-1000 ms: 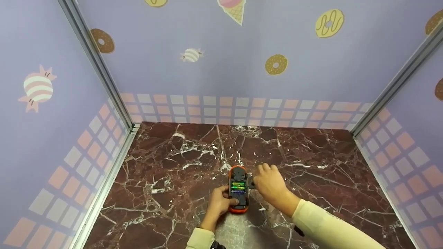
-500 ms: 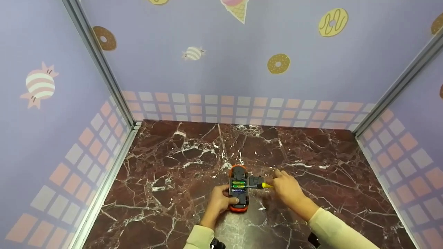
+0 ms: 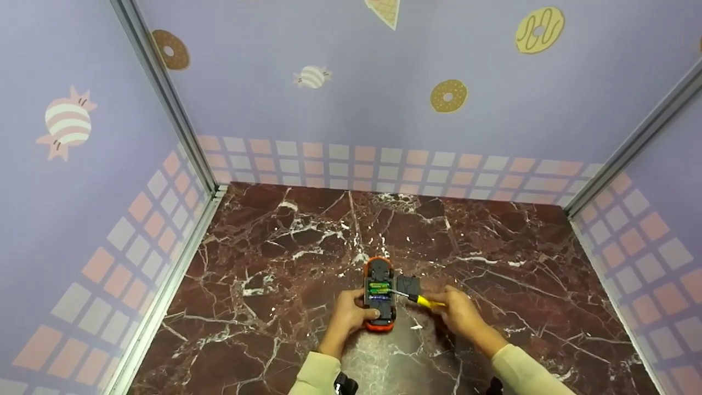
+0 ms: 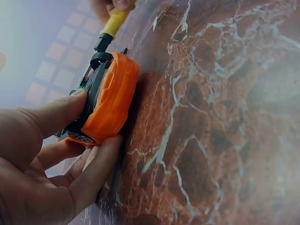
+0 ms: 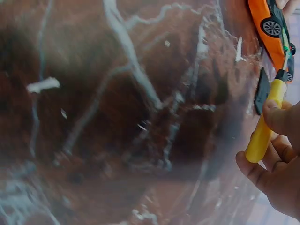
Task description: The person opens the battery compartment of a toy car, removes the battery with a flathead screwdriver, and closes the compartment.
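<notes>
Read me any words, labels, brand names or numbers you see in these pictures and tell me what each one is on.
No text can be read in any view.
Toy car: faint markings on the black edge near the thumb of the left hand, too small and blurred to read.
Batteries in the car's open underside: green and blue labels, print too small to read.
Screwdriver in the right hand: plain yellow handle, no print visible.
Walls: only doughnut and sweet pictures, no words.

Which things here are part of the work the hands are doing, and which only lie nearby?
In use:
- orange toy car, upside down, held by left hand
- yellow screwdriver, held by right hand
- batteries in its open compartment

Lying nearby:
- black cover, beside the car
</notes>
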`<action>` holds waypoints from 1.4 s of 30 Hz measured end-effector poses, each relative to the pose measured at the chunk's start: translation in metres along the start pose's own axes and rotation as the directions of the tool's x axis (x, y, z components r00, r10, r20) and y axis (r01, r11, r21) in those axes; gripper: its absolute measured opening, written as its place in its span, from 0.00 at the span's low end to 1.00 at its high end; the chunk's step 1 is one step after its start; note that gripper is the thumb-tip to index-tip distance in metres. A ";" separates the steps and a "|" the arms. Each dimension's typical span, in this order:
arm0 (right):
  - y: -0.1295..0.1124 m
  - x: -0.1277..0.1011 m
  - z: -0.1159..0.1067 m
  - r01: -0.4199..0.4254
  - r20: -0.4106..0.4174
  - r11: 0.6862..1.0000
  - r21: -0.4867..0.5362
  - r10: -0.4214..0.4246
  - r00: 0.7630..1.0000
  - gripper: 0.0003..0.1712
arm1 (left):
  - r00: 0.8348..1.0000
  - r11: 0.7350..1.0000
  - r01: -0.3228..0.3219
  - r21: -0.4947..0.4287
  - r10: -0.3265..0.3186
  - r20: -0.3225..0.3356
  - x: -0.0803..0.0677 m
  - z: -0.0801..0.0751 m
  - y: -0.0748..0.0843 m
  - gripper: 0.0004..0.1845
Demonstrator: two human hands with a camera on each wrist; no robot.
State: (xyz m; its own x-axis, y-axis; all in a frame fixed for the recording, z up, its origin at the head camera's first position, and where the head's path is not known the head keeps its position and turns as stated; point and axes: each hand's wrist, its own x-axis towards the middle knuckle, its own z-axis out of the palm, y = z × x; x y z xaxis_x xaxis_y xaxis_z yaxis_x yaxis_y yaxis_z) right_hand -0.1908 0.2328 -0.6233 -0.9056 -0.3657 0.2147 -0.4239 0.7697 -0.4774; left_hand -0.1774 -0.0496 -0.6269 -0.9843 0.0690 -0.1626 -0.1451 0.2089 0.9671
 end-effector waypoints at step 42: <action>-0.020 0.003 -0.030 0.098 -0.100 0.954 -0.282 -0.131 0.986 0.18 | 0.998 0.992 0.035 0.119 -0.029 -0.056 -0.001 0.002 -0.003 0.32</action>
State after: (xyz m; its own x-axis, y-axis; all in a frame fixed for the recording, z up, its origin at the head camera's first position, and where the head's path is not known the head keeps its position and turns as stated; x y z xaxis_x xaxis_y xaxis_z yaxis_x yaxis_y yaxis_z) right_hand -0.1849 0.2322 -0.5872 -0.8386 -0.4094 0.3592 -0.4964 0.8460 -0.1946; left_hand -0.1763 -0.0487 -0.6295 -0.9838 0.0082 -0.1789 -0.1665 0.3263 0.9305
